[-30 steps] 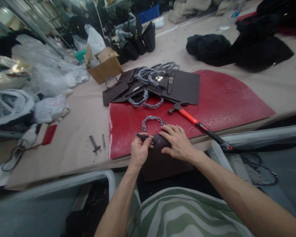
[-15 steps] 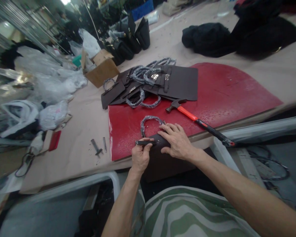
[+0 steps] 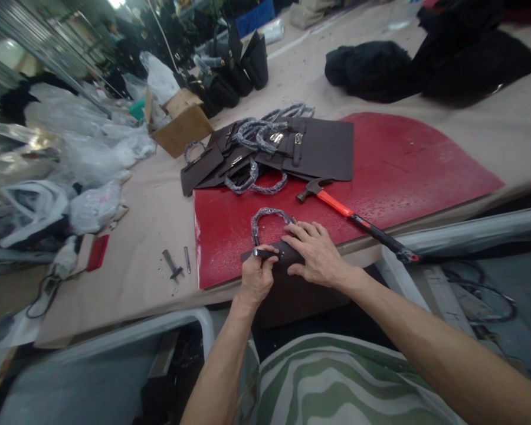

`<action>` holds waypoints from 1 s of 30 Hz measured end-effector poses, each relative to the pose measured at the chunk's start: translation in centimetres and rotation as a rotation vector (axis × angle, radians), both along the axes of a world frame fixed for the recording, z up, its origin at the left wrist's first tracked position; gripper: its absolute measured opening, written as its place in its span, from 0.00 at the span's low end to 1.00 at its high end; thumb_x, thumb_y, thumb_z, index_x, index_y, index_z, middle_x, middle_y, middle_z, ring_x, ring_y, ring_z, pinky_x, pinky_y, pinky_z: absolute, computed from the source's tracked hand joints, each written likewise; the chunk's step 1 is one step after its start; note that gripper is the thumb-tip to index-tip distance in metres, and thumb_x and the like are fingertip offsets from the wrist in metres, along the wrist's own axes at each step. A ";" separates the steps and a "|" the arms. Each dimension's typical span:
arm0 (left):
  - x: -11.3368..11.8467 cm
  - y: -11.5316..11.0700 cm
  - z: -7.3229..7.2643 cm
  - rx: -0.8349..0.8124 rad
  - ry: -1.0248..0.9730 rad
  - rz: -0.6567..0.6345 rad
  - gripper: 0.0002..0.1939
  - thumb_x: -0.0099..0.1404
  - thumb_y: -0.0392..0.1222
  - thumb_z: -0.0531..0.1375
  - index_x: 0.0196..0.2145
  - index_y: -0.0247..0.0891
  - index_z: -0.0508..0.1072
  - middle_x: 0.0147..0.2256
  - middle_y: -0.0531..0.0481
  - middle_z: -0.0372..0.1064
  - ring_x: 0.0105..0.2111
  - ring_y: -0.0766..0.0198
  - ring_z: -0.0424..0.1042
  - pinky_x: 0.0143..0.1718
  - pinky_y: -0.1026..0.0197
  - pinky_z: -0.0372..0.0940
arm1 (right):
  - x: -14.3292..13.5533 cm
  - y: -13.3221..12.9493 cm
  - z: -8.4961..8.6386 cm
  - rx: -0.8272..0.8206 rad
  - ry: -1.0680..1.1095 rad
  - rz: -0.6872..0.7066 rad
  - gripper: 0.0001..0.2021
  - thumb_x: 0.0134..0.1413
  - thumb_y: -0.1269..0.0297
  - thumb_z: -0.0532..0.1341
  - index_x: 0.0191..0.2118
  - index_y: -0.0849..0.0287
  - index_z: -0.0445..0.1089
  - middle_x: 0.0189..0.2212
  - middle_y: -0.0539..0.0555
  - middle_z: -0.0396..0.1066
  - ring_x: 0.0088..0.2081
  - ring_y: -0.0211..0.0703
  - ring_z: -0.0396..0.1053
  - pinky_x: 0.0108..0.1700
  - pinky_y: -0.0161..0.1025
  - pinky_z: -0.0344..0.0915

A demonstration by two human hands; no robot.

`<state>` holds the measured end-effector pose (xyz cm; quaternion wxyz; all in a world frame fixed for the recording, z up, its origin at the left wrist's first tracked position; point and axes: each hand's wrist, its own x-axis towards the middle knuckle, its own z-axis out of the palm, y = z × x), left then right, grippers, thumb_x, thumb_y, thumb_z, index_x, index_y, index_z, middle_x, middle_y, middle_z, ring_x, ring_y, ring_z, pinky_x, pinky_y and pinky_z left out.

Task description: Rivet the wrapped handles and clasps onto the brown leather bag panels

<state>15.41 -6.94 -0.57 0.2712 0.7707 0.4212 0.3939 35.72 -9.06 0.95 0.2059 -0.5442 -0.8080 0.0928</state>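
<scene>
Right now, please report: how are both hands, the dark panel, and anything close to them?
Left hand gripping dark tool. Right hand spread on dark panel, wrapped handle just beyond. Hammer partly on red mat, untouched.

Head view, forward-down, near hands [image 3: 317, 254], perhaps tilted.

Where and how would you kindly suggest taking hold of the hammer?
Hold the hammer by its black grip, probably from the near right: the head lies farther off on the red mat, and the grip slants nearer, past the mat's edge.
</scene>
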 end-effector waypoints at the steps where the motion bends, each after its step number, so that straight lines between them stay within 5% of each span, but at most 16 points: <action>1: 0.1 0.0 -0.1 0.010 0.004 0.001 0.05 0.70 0.38 0.56 0.42 0.40 0.70 0.39 0.47 0.77 0.41 0.61 0.77 0.45 0.59 0.72 | 0.0 0.1 0.0 -0.010 0.008 0.007 0.34 0.46 0.53 0.71 0.60 0.57 0.67 0.65 0.61 0.60 0.63 0.63 0.54 0.65 0.61 0.49; 6: 0.5 0.1 -0.3 0.023 0.005 -0.006 0.05 0.70 0.38 0.55 0.41 0.40 0.70 0.37 0.48 0.76 0.38 0.62 0.77 0.44 0.60 0.70 | 1.9 0.4 0.4 0.013 0.161 -0.006 0.30 0.53 0.57 0.67 0.60 0.59 0.66 0.65 0.64 0.58 0.63 0.60 0.56 0.63 0.57 0.55; 10: 0.6 0.0 -0.6 0.026 0.019 0.008 0.05 0.70 0.38 0.55 0.41 0.40 0.70 0.37 0.48 0.76 0.37 0.61 0.77 0.42 0.61 0.70 | 6.1 0.3 1.6 0.136 0.054 -0.314 0.23 0.57 0.59 0.62 0.57 0.63 0.68 0.60 0.67 0.62 0.59 0.62 0.60 0.57 0.55 0.60; 16: 0.7 0.0 -0.9 0.067 0.024 0.011 0.06 0.71 0.39 0.54 0.43 0.40 0.70 0.36 0.47 0.77 0.37 0.61 0.78 0.43 0.60 0.71 | 10.7 0.3 3.0 -0.164 -0.300 -0.512 0.12 0.57 0.60 0.59 0.41 0.63 0.70 0.38 0.65 0.70 0.41 0.57 0.68 0.40 0.47 0.63; 19: 0.8 0.0 -0.9 0.066 0.017 0.020 0.07 0.71 0.40 0.54 0.43 0.40 0.70 0.36 0.47 0.77 0.37 0.61 0.78 0.43 0.60 0.71 | 10.3 0.8 3.8 -0.407 0.079 -0.543 0.03 0.50 0.67 0.61 0.31 0.58 0.65 0.28 0.56 0.67 0.31 0.48 0.66 0.34 0.42 0.61; 23: 0.9 0.0 -1.0 0.073 0.004 0.020 0.08 0.71 0.40 0.54 0.45 0.40 0.71 0.36 0.47 0.77 0.37 0.60 0.78 0.42 0.60 0.71 | 8.4 1.5 5.5 -0.833 0.699 -0.518 0.07 0.46 0.66 0.61 0.26 0.55 0.59 0.20 0.49 0.61 0.22 0.39 0.60 0.25 0.36 0.60; 27: 0.9 0.1 -1.2 0.068 0.006 0.034 0.09 0.71 0.39 0.54 0.47 0.41 0.71 0.38 0.46 0.77 0.38 0.60 0.78 0.43 0.59 0.72 | 6.0 1.0 7.3 -0.835 0.819 -0.500 0.08 0.52 0.61 0.56 0.28 0.54 0.55 0.20 0.45 0.57 0.18 0.33 0.51 0.20 0.32 0.54; 30: 0.9 0.1 -1.3 0.076 0.011 0.032 0.09 0.71 0.41 0.54 0.47 0.40 0.71 0.39 0.45 0.78 0.38 0.58 0.78 0.43 0.58 0.72 | 4.6 -0.3 8.8 -0.680 0.847 -0.517 0.11 0.58 0.54 0.54 0.30 0.53 0.55 0.21 0.44 0.57 0.17 0.33 0.52 0.19 0.32 0.51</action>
